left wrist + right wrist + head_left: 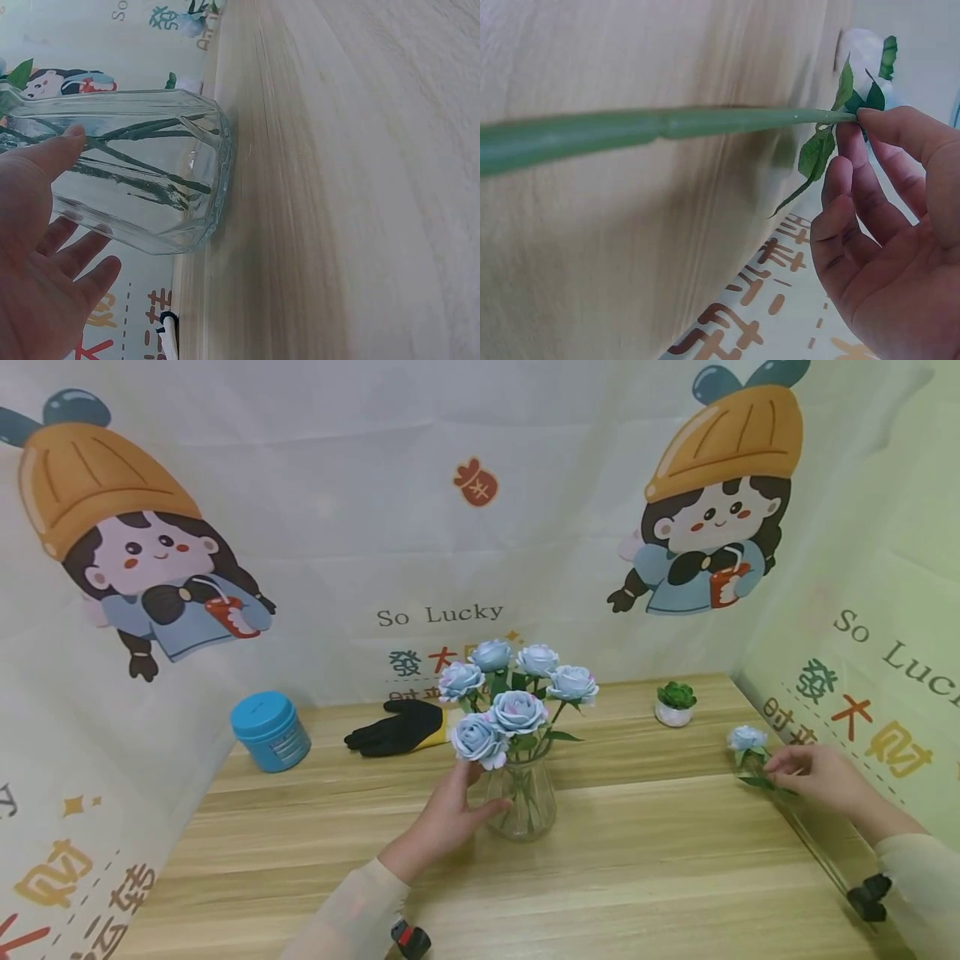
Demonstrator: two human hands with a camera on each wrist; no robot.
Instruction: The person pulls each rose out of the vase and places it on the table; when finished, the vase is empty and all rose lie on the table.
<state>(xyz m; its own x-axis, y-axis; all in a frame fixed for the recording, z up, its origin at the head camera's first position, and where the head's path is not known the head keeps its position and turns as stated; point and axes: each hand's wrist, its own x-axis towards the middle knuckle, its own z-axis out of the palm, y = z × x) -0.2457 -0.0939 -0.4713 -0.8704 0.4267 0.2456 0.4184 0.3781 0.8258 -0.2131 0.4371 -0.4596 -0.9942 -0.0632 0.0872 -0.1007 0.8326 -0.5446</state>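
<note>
A clear glass vase (522,806) stands upright on the table with several pale blue roses (517,713) in it. My left hand (442,818) holds the vase from its left side. In the left wrist view the thumb (64,150) lies across the glass, and green stems (142,131) cross inside. At the table's right, my right hand (817,781) pinches a single blue rose (747,739) by its stem, just under the bloom. The right wrist view shows that long green stem (727,121) reaching back past the hand, with leaves (817,154) beside the fingertips.
Behind the vase to the left lies a black glove (397,729) with a yellow cuff. A blue lidded tub (272,732) is at the far left, a small potted succulent (676,703) at the back right. Printed cloth (337,527) hangs behind the wooden table (637,877) and along its sides.
</note>
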